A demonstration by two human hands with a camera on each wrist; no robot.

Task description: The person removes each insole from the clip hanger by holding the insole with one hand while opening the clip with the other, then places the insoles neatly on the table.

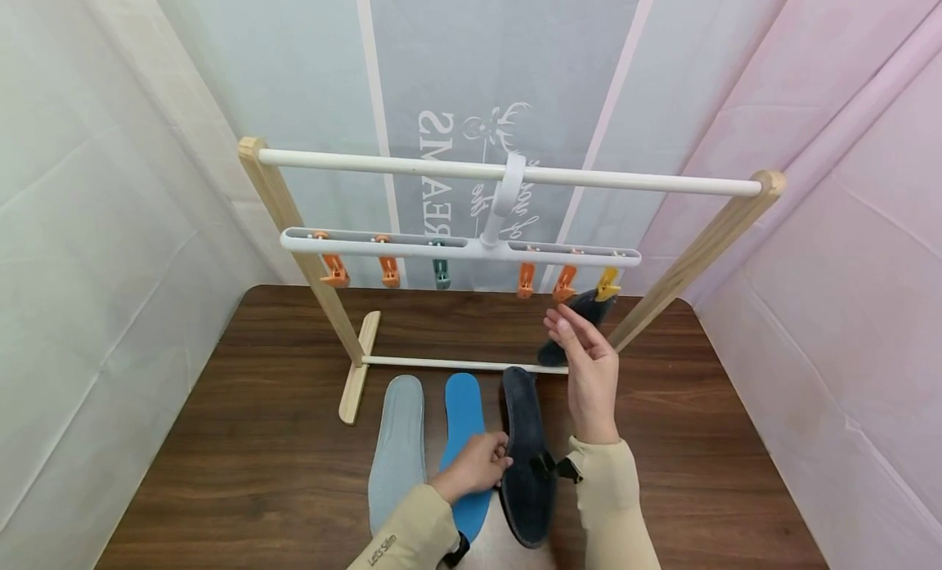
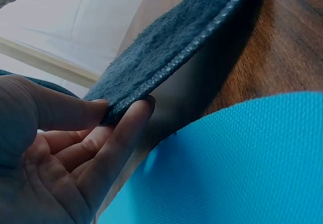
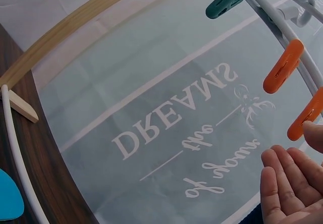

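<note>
My left hand (image 1: 474, 465) pinches the edge of a dark fuzzy insole (image 1: 526, 472) between thumb and fingers. In the left wrist view that insole's stitched edge (image 2: 171, 65) is tilted up off the wood. A blue insole (image 1: 462, 406) lies beneath my left hand, and a grey insole (image 1: 397, 447) lies left of it. My right hand (image 1: 592, 374) is raised, fingers loosely bent, just below an orange clip (image 1: 564, 284); whether the thumb touches the clip is unclear. Behind it, another dark insole (image 1: 585, 312) hangs from a yellow clip (image 1: 607, 284).
A white hanger (image 1: 412, 247) with several orange clips and a green clip (image 1: 441, 274) hooks over the white rod (image 1: 412, 168) of a wooden rack (image 1: 662, 263). The rack stands on a dark wooden table (image 1: 243, 464). Cloth curtains (image 1: 832, 259) surround it.
</note>
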